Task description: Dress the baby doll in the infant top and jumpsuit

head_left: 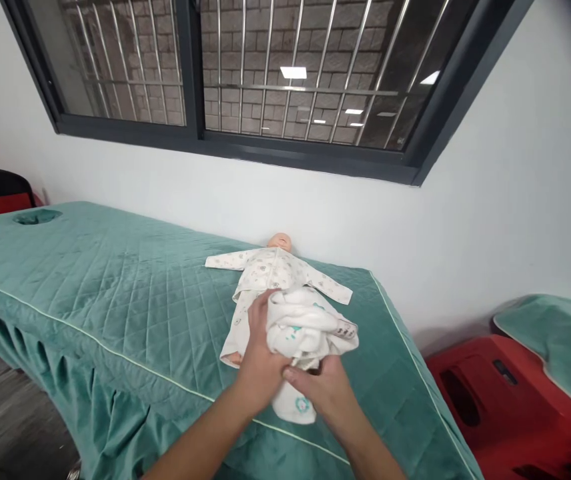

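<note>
A bunched white baby garment with teal prints [295, 327] is between my two hands, above the near side of the bed. My left hand [259, 353] grips its left side, fingers partly behind the folds. From below, my right hand [323, 390] holds the lower folds, its thumb close to my left thumb. A flap with a round teal print hangs beneath them. Just beyond lies a baby doll [280, 241] on its back, dressed in a white patterned top [273, 270] with sleeves spread and white trousers [238, 330]. The garment hides part of its legs.
The bed wears a green quilted cover [130, 287] with a face hole [38, 217] at the far left. A red plastic chair or stool [515, 400] stands at the right, green cloth [560, 340] beside it. Behind is a white wall with a barred window [295, 73].
</note>
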A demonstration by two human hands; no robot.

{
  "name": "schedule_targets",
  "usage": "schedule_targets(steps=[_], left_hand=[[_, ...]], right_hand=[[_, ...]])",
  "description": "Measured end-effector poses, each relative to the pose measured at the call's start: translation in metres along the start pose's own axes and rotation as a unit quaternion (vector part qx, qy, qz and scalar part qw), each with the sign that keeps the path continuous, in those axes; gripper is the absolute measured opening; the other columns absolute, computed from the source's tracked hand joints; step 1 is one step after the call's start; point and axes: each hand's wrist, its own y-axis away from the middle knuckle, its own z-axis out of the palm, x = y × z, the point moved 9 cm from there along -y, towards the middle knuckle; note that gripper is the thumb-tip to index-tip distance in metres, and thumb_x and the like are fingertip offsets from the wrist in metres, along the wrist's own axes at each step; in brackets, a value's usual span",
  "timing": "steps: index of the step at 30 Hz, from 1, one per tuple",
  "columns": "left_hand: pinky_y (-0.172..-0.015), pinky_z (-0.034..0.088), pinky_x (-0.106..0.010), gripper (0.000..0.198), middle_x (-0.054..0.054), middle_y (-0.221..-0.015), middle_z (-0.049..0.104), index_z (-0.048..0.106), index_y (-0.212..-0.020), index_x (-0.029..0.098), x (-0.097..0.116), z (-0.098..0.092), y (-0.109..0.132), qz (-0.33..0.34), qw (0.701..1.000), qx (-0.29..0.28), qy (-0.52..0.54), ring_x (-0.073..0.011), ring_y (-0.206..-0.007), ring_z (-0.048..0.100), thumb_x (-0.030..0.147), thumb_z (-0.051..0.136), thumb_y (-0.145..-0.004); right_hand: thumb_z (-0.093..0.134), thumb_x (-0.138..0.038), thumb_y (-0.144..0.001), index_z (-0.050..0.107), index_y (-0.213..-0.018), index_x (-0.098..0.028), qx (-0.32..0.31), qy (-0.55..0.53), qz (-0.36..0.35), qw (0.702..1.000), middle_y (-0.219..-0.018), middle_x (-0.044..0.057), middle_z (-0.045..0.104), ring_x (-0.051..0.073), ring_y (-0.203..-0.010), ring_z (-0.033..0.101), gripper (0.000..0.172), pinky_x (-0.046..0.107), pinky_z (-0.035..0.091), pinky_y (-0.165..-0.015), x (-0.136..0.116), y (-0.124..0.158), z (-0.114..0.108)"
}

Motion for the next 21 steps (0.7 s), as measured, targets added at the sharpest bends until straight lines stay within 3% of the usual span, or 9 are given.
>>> schedule_targets(steps=[3,7,9,11,13,16,18,20,21], left_hand=[[-0.117,0.035,-0.048,0.06,-0.011,-0.142,0.048,0.044,-0.138,0.026,-0.008,0.018,0.002,0.015,0.995,-0.089,0.03,-0.0283,-0.133,0.046,0.032,0.065,-0.082],[-0.116,0.036,-0.047,0.053,-0.009,-0.143,0.047,0.049,-0.137,0.029,-0.021,0.018,0.007,-0.003,0.986,-0.167,-0.004,-0.0274,-0.135,0.044,0.032,0.063,-0.085],[-0.116,0.036,-0.047,0.048,-0.008,-0.144,0.047,0.052,-0.136,0.03,-0.031,0.007,0.008,-0.015,0.988,-0.148,-0.032,-0.0275,-0.136,0.043,0.034,0.06,-0.088],[-0.107,0.045,-0.045,0.042,-0.008,-0.142,0.049,0.055,-0.132,0.031,-0.044,-0.008,0.009,-0.036,0.993,-0.11,-0.039,-0.0277,-0.132,0.047,0.036,0.057,-0.09],[-0.089,0.057,-0.039,0.037,-0.008,-0.138,0.053,0.059,-0.127,0.03,-0.058,-0.023,0.011,-0.062,0.995,-0.072,-0.032,-0.028,-0.125,0.053,0.038,0.054,-0.092],[-0.077,0.059,-0.035,0.032,-0.009,-0.131,0.058,0.064,-0.12,0.028,-0.074,-0.046,0.011,-0.061,0.997,-0.021,-0.046,-0.0271,-0.117,0.059,0.039,0.051,-0.092],[-0.092,0.054,-0.04,0.029,-0.009,-0.126,0.061,0.066,-0.116,0.027,-0.083,-0.064,0.007,-0.025,0.995,0.004,-0.095,-0.0263,-0.116,0.058,0.037,0.052,-0.092],[-0.105,0.044,-0.045,0.028,-0.009,-0.122,0.063,0.066,-0.112,0.025,-0.097,-0.083,0.0,0.0,0.989,0.037,-0.147,-0.0264,-0.118,0.056,0.037,0.053,-0.091],[-0.107,0.042,-0.046,0.028,-0.009,-0.12,0.064,0.066,-0.112,0.024,-0.108,-0.095,-0.003,-0.007,0.985,0.062,-0.161,-0.0265,-0.117,0.056,0.038,0.052,-0.09]], right_hand=[[0.078,-0.048,-0.067,0.063,-0.118,-0.017,0.08,0.041,0.049,0.995,-0.102,0.011,0.073,0.033,-0.099,0.067,0.061,0.049,0.054,-0.088,0.008,0.0,-0.026],[0.07,-0.043,-0.077,0.059,-0.127,-0.017,0.091,0.131,0.019,0.987,-0.106,0.009,0.073,0.03,-0.098,0.068,0.057,0.044,0.054,-0.088,-0.027,-0.009,-0.066],[0.067,-0.043,-0.079,0.054,-0.134,-0.022,0.149,0.242,-0.056,0.957,-0.119,0.008,0.068,0.029,-0.108,0.064,0.06,0.042,0.051,-0.095,-0.049,-0.014,-0.1],[0.062,-0.044,-0.083,0.05,-0.138,-0.027,0.201,0.379,-0.109,0.897,-0.132,0.008,0.06,0.029,-0.12,0.057,0.059,0.042,0.046,-0.101,-0.051,-0.021,-0.13],[0.057,-0.044,-0.086,0.048,-0.139,-0.027,0.195,0.496,-0.087,0.842,-0.137,0.01,0.056,0.029,-0.121,0.056,0.057,0.044,0.046,-0.101,-0.023,-0.036,-0.152],[0.059,-0.039,-0.081,0.053,-0.134,-0.017,0.105,0.584,-0.011,0.805,-0.137,0.017,0.055,0.036,-0.121,0.056,0.058,0.051,0.046,-0.101,0.027,-0.059,-0.163],[0.06,-0.042,-0.079,0.054,-0.133,-0.015,0.111,0.572,-0.041,0.812,-0.141,0.018,0.053,0.039,-0.13,0.049,0.061,0.053,0.043,-0.105,0.014,-0.059,-0.16],[0.053,-0.045,-0.088,0.05,-0.137,-0.021,0.132,0.479,-0.077,0.864,-0.143,0.013,0.052,0.033,-0.129,0.052,0.055,0.045,0.047,-0.104,-0.022,-0.048,-0.152],[0.05,-0.045,-0.092,0.05,-0.138,-0.025,0.152,0.452,-0.106,0.873,-0.142,0.01,0.054,0.029,-0.126,0.055,0.05,0.04,0.049,-0.101,-0.047,-0.04,-0.148]])
